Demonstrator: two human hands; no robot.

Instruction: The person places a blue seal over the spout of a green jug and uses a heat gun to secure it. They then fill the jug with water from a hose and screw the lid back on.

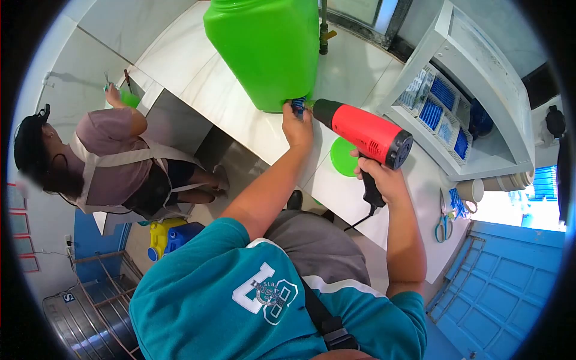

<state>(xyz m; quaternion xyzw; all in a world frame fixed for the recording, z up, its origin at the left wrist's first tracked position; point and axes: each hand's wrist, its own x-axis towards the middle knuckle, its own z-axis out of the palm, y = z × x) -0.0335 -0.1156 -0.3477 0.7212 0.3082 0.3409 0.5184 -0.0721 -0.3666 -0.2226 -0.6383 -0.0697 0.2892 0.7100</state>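
Note:
My right hand (384, 177) is wrapped round the black handle of a red and black heat gun (367, 132). Its nozzle points left, close to the fingers of my left hand (297, 126). Those fingers are closed on a small blue item (297, 105) at the lower front edge of a big green container (264, 51); I cannot tell exactly what the blue item is. Below the heat gun, a round green lid or dish (343, 157) lies on the white counter (327, 195), partly hidden by the gun and my right hand.
At right stands a white cabinet (501, 108) with baskets of blue packs. Scissors (444, 223) and stacked cups (504, 182) lie near the counter's right end. A cord hangs from the heat gun. On the left, a co-worker (114, 156) reaches toward a green container (129, 98).

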